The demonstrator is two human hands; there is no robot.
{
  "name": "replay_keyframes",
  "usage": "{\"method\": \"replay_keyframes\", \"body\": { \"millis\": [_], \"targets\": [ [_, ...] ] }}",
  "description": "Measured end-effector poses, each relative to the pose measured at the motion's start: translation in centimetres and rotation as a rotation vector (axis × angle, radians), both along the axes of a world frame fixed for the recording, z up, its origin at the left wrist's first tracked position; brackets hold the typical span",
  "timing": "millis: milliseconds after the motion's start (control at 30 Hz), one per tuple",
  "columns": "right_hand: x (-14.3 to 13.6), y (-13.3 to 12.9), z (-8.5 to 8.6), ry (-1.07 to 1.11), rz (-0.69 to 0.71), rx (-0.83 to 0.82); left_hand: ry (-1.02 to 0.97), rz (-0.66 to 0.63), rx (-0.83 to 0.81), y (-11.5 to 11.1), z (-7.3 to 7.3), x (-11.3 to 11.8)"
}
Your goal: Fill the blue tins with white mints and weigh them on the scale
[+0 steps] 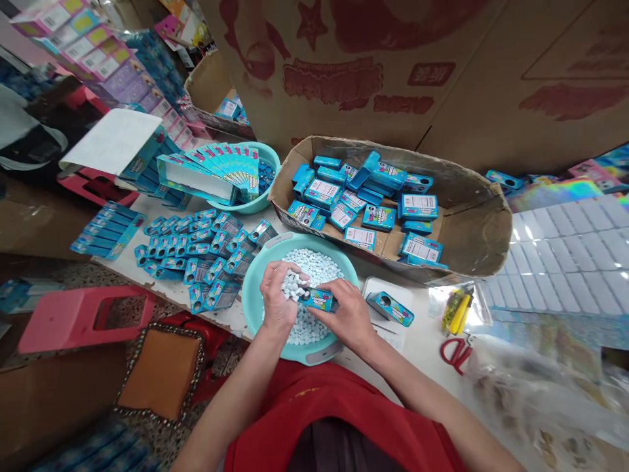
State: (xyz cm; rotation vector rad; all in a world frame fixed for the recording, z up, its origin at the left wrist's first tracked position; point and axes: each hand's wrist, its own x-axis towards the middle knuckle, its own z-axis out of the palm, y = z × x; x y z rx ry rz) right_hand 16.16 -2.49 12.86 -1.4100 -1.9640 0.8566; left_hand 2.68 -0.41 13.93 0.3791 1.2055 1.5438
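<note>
My left hand [278, 298] is cupped around a heap of small white candies [293, 286]. In my right hand [350, 309] is a small blue candy box [318, 299], lying on its side with one end towards the candies. Both hands are over a turquoise basin [254, 295] that holds many more of these candies. Another blue box [390, 308], with a round hole showing, rests on a white flat thing [382, 288] to the right of the basin. Rows of similar boxes [204, 249] with round openings stand left of the basin.
Behind the basin, a cut-down cardboard carton [472, 249] holds many blue boxes. A second turquoise basin [270, 154] with flat box sleeves is at the back left. Red scissors [457, 354], a yellow-handled cutter [459, 314] and clear plastic bags [531, 393] lie right. A pink stool [88, 318] stands left.
</note>
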Motion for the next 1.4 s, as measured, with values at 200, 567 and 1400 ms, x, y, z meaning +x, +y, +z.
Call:
{"method": "replay_keyframes", "body": {
  "millis": [200,567,1400],
  "targets": [
    [0.2,0.5,0.3,-0.005,0.011,-0.031,0.025,0.014,-0.041,0.3,0.2,0.3],
    [0.3,0.5,1.0,0.081,-0.029,-0.028,0.138,0.057,0.004,0.6,0.9,1.4],
    [0.9,0.1,-1.2,0.237,-0.076,-0.118,-0.018,0.017,-0.051,0.6,1.2,1.4]
  ]
}}
